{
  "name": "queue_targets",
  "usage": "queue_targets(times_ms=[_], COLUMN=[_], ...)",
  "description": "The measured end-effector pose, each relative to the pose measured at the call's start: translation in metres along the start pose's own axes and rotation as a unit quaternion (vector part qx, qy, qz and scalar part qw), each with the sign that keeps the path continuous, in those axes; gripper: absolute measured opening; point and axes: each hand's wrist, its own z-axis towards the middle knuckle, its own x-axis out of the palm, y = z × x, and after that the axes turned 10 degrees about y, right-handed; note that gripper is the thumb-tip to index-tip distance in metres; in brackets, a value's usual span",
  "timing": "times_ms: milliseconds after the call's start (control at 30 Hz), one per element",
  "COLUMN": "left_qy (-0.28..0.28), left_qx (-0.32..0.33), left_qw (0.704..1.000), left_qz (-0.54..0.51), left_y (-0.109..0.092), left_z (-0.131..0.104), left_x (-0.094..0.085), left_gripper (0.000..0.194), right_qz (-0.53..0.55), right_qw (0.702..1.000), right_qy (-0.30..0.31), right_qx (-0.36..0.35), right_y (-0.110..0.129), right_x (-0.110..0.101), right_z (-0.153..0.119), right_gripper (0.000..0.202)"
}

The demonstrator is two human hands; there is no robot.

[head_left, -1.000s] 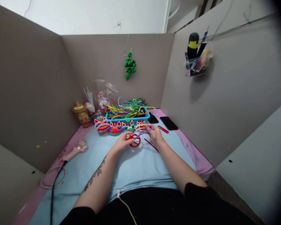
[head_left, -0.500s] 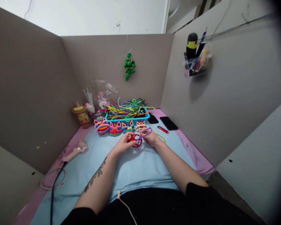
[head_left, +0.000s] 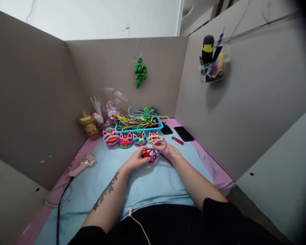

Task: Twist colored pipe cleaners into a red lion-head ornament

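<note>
Between my hands is a red pipe-cleaner frame (head_left: 148, 155), roundish with gaps in it. My left hand (head_left: 139, 157) pinches its left side, thumb below and fingers above. A purple pipe cleaner (head_left: 165, 147) bends in a loop from the red frame up to my right hand (head_left: 163, 147), whose fingers are closed on it. Part of the frame is hidden behind my left fingers. Just beyond my hands stand several colourful pipe-cleaner animal heads (head_left: 125, 140) in a row. A yellow pipe cleaner (head_left: 175, 148) lies beside my right wrist.
A blue basket (head_left: 142, 130) heaped with loose pipe cleaners stands at the back. To its right lie a phone (head_left: 184, 134) and a red cutter (head_left: 177, 140). On the left are a pink glue gun (head_left: 83, 165) with a cord and a drink cup (head_left: 89, 127). Partitions enclose three sides.
The red frame has turned in my left hand and shifted slightly right. The purple loop has become rounder and hangs more to the right, still in my right fingers.
</note>
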Motion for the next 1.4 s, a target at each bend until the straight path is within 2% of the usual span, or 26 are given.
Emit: queue_targets(times_ms=[133, 267, 333, 533, 800, 967, 1167, 1333, 1400], left_qy=[-0.023, -0.065, -0.075, -0.074, -0.116, -0.131, -0.132, -0.102, -0.091], left_qx=[0.022, 0.031, 0.031, 0.04, 0.032, 0.036, 0.034, 0.035, 0.038], left_qw=[0.999, 0.996, 0.996, 0.996, 0.993, 0.991, 0.99, 0.992, 0.993], left_qz=[0.037, 0.043, 0.032, 0.004, -0.017, -0.023, -0.036, -0.063, -0.07], left_y=[0.001, 0.002, 0.002, -0.001, 0.003, 0.007, 0.006, 0.002, 0.002], left_z=[0.001, 0.003, 0.003, 0.004, 0.006, 0.008, 0.007, 0.006, 0.007], left_x=[0.001, -0.001, -0.001, 0.0, -0.005, -0.006, -0.007, -0.005, -0.004], left_gripper=[0.047, 0.043, 0.043, 0.041, 0.042, 0.042, 0.043, 0.044, 0.044], right_qz=[-0.069, -0.148, -0.162, -0.112, -0.035, -0.034, -0.06, -0.067, -0.062], right_qw=[0.997, 0.988, 0.985, 0.993, 0.998, 0.996, 0.997, 0.994, 0.995], right_qy=[0.035, 0.024, 0.02, 0.033, -0.005, -0.039, -0.012, -0.06, -0.055], right_qx=[0.015, -0.042, -0.046, 0.003, -0.043, -0.068, -0.055, -0.057, -0.05], right_y=[0.005, 0.008, 0.006, 0.0, -0.003, -0.004, 0.006, 0.012, 0.01], right_x=[0.004, 0.002, 0.001, 0.001, -0.005, -0.008, -0.005, 0.003, 0.005], right_z=[-0.003, -0.005, -0.005, -0.006, -0.001, 0.0, -0.003, -0.005, -0.005], right_gripper=[0.022, 0.021, 0.021, 0.022, 0.041, 0.033, 0.031, 0.026, 0.022])
